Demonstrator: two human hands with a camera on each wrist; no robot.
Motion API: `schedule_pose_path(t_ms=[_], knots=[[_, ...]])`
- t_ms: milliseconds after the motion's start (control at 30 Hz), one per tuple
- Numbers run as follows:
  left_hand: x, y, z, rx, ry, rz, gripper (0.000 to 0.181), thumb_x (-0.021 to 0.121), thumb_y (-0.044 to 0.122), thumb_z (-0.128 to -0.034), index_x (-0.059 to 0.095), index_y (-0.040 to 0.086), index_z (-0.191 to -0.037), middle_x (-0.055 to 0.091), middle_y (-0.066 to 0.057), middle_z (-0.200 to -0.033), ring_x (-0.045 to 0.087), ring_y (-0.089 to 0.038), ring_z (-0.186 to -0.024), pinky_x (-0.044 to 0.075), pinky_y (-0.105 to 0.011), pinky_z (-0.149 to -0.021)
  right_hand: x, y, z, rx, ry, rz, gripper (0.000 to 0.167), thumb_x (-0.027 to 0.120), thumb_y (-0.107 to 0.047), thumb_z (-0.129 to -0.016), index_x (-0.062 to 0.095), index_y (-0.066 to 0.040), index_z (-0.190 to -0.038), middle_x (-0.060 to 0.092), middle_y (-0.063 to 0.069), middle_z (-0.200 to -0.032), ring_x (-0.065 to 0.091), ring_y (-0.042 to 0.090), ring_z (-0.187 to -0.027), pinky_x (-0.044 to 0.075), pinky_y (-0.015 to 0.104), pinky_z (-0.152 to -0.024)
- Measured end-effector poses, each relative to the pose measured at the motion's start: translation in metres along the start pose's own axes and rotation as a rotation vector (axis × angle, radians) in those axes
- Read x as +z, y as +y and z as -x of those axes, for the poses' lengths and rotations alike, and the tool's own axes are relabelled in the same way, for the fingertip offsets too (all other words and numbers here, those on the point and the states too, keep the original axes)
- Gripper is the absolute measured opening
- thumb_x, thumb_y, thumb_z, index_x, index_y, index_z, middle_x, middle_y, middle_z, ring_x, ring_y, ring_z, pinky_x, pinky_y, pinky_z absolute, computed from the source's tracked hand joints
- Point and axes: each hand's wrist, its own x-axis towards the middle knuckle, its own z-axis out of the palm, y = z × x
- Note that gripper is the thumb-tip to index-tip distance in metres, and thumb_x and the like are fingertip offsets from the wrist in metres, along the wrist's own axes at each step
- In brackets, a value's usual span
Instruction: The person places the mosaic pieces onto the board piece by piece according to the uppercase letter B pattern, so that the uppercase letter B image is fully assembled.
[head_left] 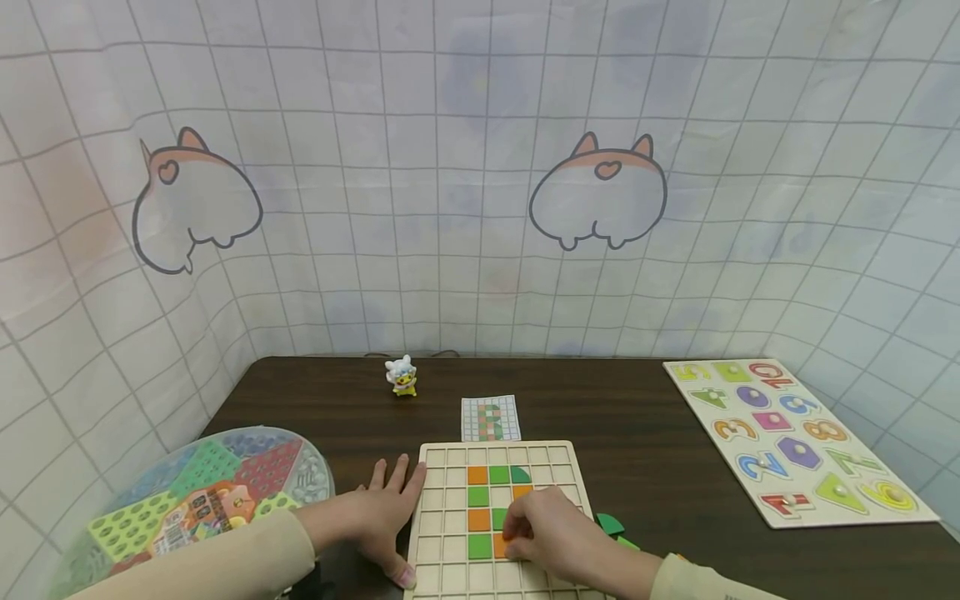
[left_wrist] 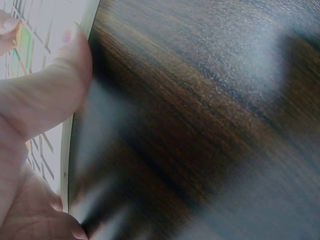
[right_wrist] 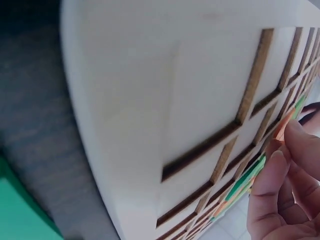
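A pale wooden grid board point(head_left: 442, 525) lies on the dark table, with orange and green tiles set in some of its cells. My right hand point(head_left: 551, 533) is over the board and pinches an orange square tile point(head_left: 500, 547) beside a green square tile point(head_left: 479, 547). In the right wrist view, thumb and finger meet at that orange tile point(right_wrist: 284, 125); its far side is hidden. With fingers spread, my left hand point(head_left: 382, 512) rests along the board's left edge. The left wrist view shows the left thumb point(left_wrist: 70, 65) on the board's rim point(left_wrist: 92, 22).
Loose green pieces point(head_left: 611, 524) lie right of the board. Behind it is a pattern card point(head_left: 491, 417), with a small figurine point(head_left: 402, 377) farther back. A round clear container point(head_left: 255, 442) with colorful parts stands left, a number puzzle board point(head_left: 806, 442) right.
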Motion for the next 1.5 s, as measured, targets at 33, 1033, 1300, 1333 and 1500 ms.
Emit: schedule_pose_path(t_ms=[33, 1033, 1300, 1333, 1500], knots=[[0.0, 0.001, 0.001, -0.002, -0.002, 0.001, 0.153, 0.085, 0.078, -0.0498, 0.003, 0.021, -0.166, -0.004, -0.019, -0.172, -0.001, -0.051, -0.156, 0.026, -0.074, -0.113, -0.001, 0.0, 0.0, -0.001, -0.004, -0.011, 0.011, 0.083, -0.008, -0.084, 0.075, -0.012, -0.079, 0.069, -0.01, -0.074, 0.054, -0.005, -0.066, 0.048, 0.019, -0.062], [0.0, -0.003, 0.0, 0.018, -0.018, 0.011, 0.152, 0.082, 0.081, -0.0519, 0.001, 0.024, -0.167, -0.006, -0.018, -0.173, -0.003, -0.051, -0.156, 0.026, -0.074, -0.113, -0.08, 0.091, 0.057, 0.153, -0.015, -0.021, 0.013, 0.078, -0.019, -0.09, 0.075, -0.01, -0.099, 0.071, -0.006, -0.087, 0.061, 0.0, -0.074, 0.052, 0.023, -0.066], [-0.003, 0.002, 0.005, 0.005, -0.015, -0.006, 0.15, 0.082, 0.08, -0.0533, 0.002, 0.022, -0.166, -0.005, -0.018, -0.173, -0.001, -0.05, -0.157, 0.027, -0.073, -0.113, -0.076, 0.087, 0.052, 0.17, -0.082, -0.031, 0.025, 0.085, -0.022, -0.084, 0.073, -0.009, -0.101, 0.069, -0.003, -0.09, 0.06, 0.003, -0.077, 0.052, 0.024, -0.068], [-0.004, 0.002, 0.006, 0.001, -0.015, -0.008, 0.15, 0.082, 0.08, -0.0535, 0.002, 0.022, -0.166, -0.005, -0.018, -0.173, -0.001, -0.049, -0.157, 0.027, -0.073, -0.113, -0.076, 0.086, 0.051, 0.173, -0.084, -0.027, 0.026, 0.086, -0.022, -0.083, 0.073, -0.009, -0.101, 0.068, -0.003, -0.09, 0.059, 0.004, -0.077, 0.052, 0.025, -0.069], [-0.004, 0.004, 0.007, -0.009, -0.016, -0.013, 0.15, 0.083, 0.079, -0.0534, 0.002, 0.021, -0.166, -0.004, -0.018, -0.173, 0.0, -0.049, -0.157, 0.028, -0.072, -0.114, -0.073, 0.083, 0.049, 0.169, -0.068, 0.02, 0.024, 0.086, -0.018, -0.082, 0.072, -0.009, -0.099, 0.067, -0.004, -0.089, 0.057, 0.001, -0.076, 0.051, 0.023, -0.068]])
